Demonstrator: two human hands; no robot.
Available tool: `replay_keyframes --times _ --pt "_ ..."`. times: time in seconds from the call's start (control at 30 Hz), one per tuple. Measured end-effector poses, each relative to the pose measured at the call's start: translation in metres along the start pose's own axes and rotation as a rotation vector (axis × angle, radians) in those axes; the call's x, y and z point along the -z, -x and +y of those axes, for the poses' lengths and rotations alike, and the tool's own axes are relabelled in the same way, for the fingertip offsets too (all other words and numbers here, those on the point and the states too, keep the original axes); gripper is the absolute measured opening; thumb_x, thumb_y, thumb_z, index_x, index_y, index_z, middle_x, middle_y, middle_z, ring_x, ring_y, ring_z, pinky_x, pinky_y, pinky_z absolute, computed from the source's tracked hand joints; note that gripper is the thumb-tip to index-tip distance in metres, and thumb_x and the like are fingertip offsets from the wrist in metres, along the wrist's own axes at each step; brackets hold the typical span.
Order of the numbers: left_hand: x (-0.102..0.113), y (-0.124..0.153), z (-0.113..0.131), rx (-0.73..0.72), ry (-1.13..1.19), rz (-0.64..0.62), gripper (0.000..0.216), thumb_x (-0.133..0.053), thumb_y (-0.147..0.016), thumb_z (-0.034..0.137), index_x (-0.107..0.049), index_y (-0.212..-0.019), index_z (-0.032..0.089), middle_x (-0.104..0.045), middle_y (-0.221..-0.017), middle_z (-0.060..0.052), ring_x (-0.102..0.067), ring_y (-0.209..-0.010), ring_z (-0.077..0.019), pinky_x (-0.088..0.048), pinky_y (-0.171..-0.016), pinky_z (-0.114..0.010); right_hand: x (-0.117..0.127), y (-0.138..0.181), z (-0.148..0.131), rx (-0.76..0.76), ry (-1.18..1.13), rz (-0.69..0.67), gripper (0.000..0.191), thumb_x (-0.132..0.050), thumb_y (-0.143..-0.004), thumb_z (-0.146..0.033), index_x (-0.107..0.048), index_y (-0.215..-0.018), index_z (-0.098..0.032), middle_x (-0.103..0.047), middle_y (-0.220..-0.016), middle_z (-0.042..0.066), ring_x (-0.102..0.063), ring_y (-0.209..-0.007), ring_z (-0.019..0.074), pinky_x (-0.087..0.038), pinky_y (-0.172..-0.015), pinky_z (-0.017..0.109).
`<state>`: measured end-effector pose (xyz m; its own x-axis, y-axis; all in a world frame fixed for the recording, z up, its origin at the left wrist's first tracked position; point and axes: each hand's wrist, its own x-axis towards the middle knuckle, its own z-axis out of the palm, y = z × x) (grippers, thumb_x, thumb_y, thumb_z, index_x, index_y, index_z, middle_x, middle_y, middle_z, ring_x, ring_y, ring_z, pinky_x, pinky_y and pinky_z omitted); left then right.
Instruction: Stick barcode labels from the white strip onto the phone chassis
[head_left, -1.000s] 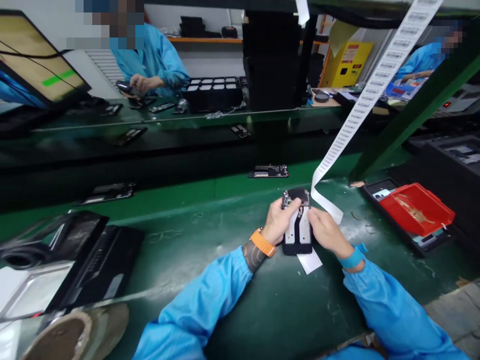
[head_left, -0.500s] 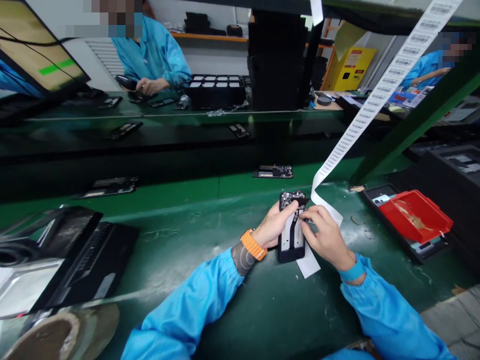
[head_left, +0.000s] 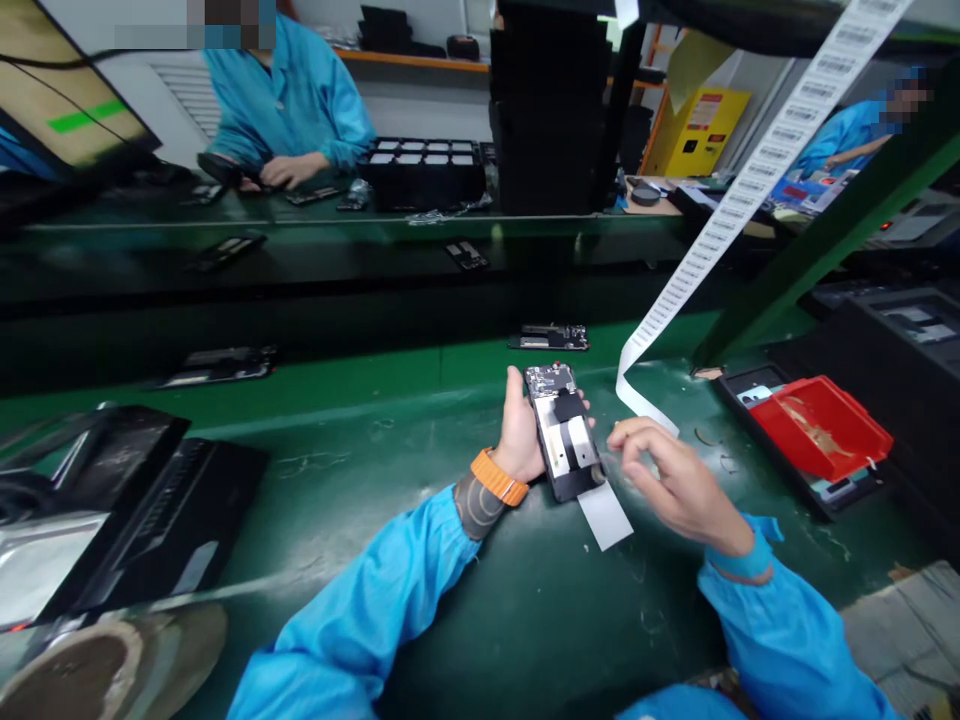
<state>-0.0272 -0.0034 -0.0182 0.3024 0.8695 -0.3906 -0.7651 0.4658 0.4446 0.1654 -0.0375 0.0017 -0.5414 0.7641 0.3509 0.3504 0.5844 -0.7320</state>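
Note:
My left hand grips an open phone body, black with bare circuitry at its far end, tilted up off the green bench. My right hand hovers just to the right of the phone, fingers curled and pinched; what they hold, if anything, is too small and blurred to name. A white paper slip lies on the bench under the phone's near end. A long strip of barcode labels hangs down from the upper right and ends beside my right hand.
A red bin sits on a black tray at the right. Another phone body lies on the conveyor ahead, one more at the left. Black equipment stands at the near left. A person in a blue coat works across the belt.
My left hand has lifted and tilted the phone body leftward. My right hand has come off it and drawn back to the right.

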Motion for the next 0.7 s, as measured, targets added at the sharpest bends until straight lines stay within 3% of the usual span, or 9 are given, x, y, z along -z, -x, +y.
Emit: replay_keyframes --times 0.1,0.2,0.3,0.43,0.57,0.7 --pt "-0.003 0.002 -0.001 0.012 -0.081 0.017 0.088 -0.014 -0.090 0.078 -0.069 -0.092 0.009 -0.068 -0.073 -0.012 -0.066 -0.062 -0.0215 -0.053 -0.063 -0.033 -0.010 0.002 -0.002 -0.060 -0.183 0.202 0.011 -0.050 -0.094 -0.016 -0.047 -0.086 -0.023 -0.063 -0.084 0.002 -0.063 -0.078 0.0169 -0.052 -0.068 0.030" --pt "-0.009 0.005 -0.016 0.083 -0.129 -0.054 0.087 -0.013 -0.093 0.074 -0.070 -0.098 0.008 -0.069 -0.076 -0.012 -0.067 -0.069 -0.0212 -0.053 -0.067 -0.031 -0.033 -0.002 0.003 -0.068 -0.002 0.333 0.010 -0.053 -0.089 -0.014 -0.052 -0.084 -0.023 -0.061 -0.074 -0.001 -0.061 -0.066 0.0151 -0.052 -0.065 0.029" --pt "-0.015 0.009 -0.029 0.111 -0.100 -0.119 0.083 -0.015 -0.095 0.071 -0.070 -0.100 0.009 -0.069 -0.080 -0.012 -0.067 -0.074 -0.0209 -0.053 -0.071 -0.030 -0.048 -0.006 0.009 0.028 0.237 0.343 0.013 -0.051 -0.090 -0.013 -0.059 -0.093 -0.023 -0.064 -0.075 0.001 -0.063 -0.070 0.0174 -0.055 -0.078 0.035" --pt "-0.015 0.009 -0.032 0.131 -0.090 -0.114 0.082 -0.022 -0.092 0.075 -0.071 -0.100 0.009 -0.070 -0.082 -0.011 -0.067 -0.076 -0.0210 -0.054 -0.072 -0.031 -0.054 -0.006 0.011 0.080 0.300 0.329 0.020 -0.048 -0.093 -0.013 -0.062 -0.105 -0.023 -0.070 -0.090 0.005 -0.066 -0.087 0.0207 -0.054 -0.092 0.041" --pt "-0.011 0.009 -0.031 0.100 -0.163 -0.026 0.082 -0.028 -0.089 0.078 -0.071 -0.095 0.008 -0.069 -0.080 -0.011 -0.067 -0.076 -0.0208 -0.053 -0.069 -0.029 -0.053 -0.005 0.008 0.080 0.259 0.309 0.018 -0.050 -0.093 -0.014 -0.063 -0.102 -0.022 -0.068 -0.089 0.005 -0.066 -0.084 0.0197 -0.055 -0.081 0.036" --pt "-0.008 0.009 -0.034 0.071 -0.219 -0.032 0.077 -0.037 -0.086 0.079 -0.070 -0.091 0.009 -0.065 -0.072 -0.007 -0.064 -0.069 -0.0169 -0.051 -0.065 -0.026 -0.048 -0.006 0.003 0.026 0.158 0.270 0.012 -0.052 -0.091 -0.015 -0.061 -0.093 -0.021 -0.065 -0.081 0.003 -0.062 -0.074 0.0175 -0.053 -0.072 0.031"
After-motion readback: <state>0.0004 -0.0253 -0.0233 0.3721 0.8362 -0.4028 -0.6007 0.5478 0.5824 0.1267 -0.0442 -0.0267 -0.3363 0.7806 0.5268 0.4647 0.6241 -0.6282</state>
